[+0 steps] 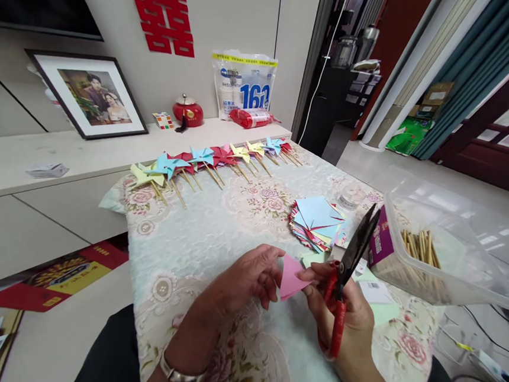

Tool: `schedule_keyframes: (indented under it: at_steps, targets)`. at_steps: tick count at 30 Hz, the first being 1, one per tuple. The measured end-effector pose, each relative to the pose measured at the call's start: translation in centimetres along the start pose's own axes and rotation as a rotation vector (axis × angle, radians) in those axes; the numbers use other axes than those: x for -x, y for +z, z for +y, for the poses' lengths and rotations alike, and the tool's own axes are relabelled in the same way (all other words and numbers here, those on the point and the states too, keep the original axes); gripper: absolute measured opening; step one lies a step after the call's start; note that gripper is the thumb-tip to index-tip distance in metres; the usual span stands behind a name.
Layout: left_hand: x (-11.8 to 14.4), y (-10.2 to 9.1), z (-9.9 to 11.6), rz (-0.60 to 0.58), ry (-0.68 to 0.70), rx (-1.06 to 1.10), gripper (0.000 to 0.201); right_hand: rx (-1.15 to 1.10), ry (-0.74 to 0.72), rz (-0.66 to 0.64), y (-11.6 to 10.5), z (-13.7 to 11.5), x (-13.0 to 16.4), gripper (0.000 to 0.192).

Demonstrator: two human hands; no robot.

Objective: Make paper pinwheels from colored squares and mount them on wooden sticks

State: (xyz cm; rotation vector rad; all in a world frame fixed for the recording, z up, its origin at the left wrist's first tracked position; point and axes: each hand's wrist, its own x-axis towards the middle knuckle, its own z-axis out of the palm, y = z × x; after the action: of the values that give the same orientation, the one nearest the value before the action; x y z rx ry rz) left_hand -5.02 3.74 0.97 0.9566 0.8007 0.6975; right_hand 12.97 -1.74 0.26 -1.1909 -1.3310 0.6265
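A folded pink paper triangle (294, 279) is pinched between the thumb and fingertips of my right hand (351, 312). That same hand also carries red-handled scissors (338, 317), their dark blades pointing up and slightly parted. My left hand (251, 277) is at the paper's left edge, fingers loosely curled and apart; whether a fingertip touches the paper is hard to see. Just beyond my hands lies a stack of cut coloured paper squares (317, 217), light blue on top. Pale green sheets (381, 303) lie partly under my right hand.
Several finished paper pinwheels (202, 155) on sticks line the table's far edge. At right stands a clear plastic bin (451, 285) holding wooden sticks (423, 248). A roll of clear tape (351, 196) sits behind the paper stack. The floral tablecloth (215, 235) covers the table.
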Motion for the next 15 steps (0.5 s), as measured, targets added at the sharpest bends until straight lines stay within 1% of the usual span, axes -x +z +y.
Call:
schedule_keyframes:
  at_steps: [2,3,6,8,10,12,13,15]
  targets:
    - [-0.1,0.3,-0.2,-0.05,-0.01,0.045,0.047,0.047,-0.012,-0.044,-0.1,0.1,0.2,0.019]
    - [-0.2,0.4,-0.3,-0.057,-0.013,0.076,0.05,0.066,-0.012,-0.065,0.0,0.1,0.3,0.018]
    - [-0.4,0.4,-0.3,-0.037,0.001,0.156,0.063,0.072,0.016,-0.092,0.0,-0.2,0.4,0.017]
    - [-0.6,0.0,-0.1,-0.009,0.042,0.192,0.056,0.022,0.052,-0.078,0.1,-0.2,0.4,0.021]
    - [-0.8,-0.6,-0.1,0.088,0.097,0.237,0.046,-0.055,0.092,-0.052,0.0,-0.1,0.4,0.026]
    - [-1.0,-1.2,0.0,0.221,0.154,0.315,0.04,-0.144,0.144,-0.077,-0.2,0.2,0.5,0.032]
    - [-1.1,-1.5,0.0,0.275,0.183,0.367,0.037,-0.195,0.182,-0.124,-0.3,0.4,0.6,0.034]
    - [-1.3,-2.0,0.1,0.346,0.241,0.485,0.032,-0.32,0.275,-0.273,-0.5,0.7,0.8,0.039]
